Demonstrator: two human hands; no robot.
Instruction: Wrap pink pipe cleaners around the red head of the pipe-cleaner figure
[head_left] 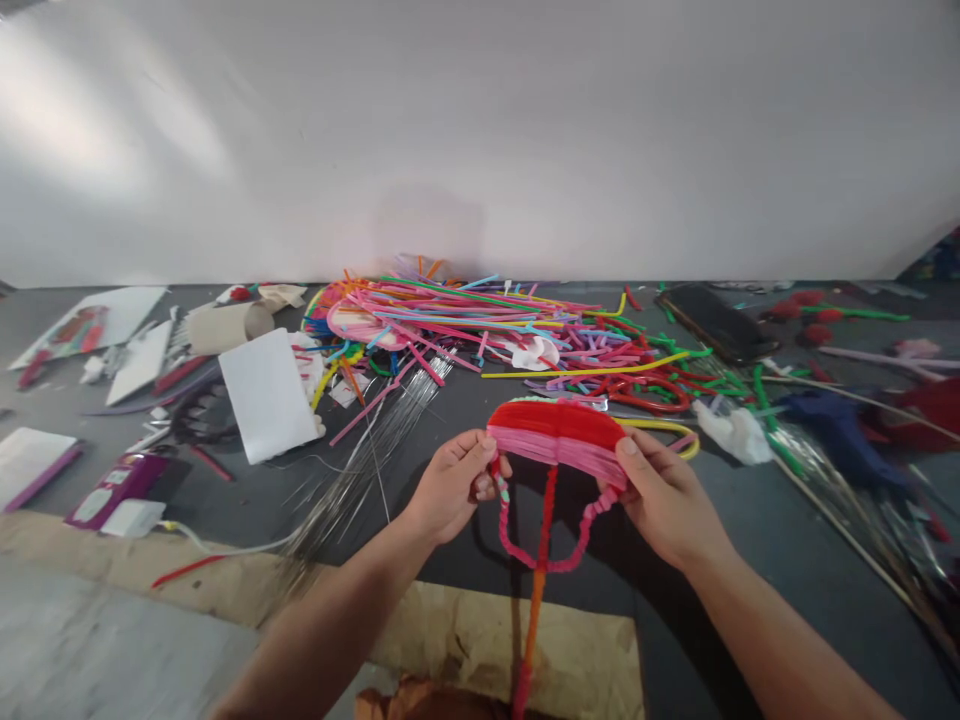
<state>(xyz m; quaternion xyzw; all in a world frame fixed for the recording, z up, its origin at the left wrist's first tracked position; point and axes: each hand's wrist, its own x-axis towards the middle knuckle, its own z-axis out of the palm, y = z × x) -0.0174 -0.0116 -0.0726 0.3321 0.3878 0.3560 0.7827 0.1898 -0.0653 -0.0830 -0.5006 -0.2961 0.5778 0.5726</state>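
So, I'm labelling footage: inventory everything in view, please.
Held piece: one, red and pink, centre
Twisted loop: one, mostly pink, below piece
Stem: one, red and orange, below piece
Pipe cleaners: uncountable, multicoloured, back centre
Wire bundles: two, silvery, left and right
Blank card: one, white, left
Cardboard roll: one, beige, back left
Box: one, purple, left
Adapter: one, white, beside box
Picture sheet: one, white, far left
Phone: one, black, back right
Tool: one, dark blue, right
Tissue: one, white, right
Flower-like pieces: several, red, back right
Paper: at least one, brown, front
Small scraps: uncountable, mixed, scattered
Table: one, dark grey, underneath
Wall: one, pale grey, behind
Left hand: one, bare, piece's left end
Right hand: one, bare, piece's right end
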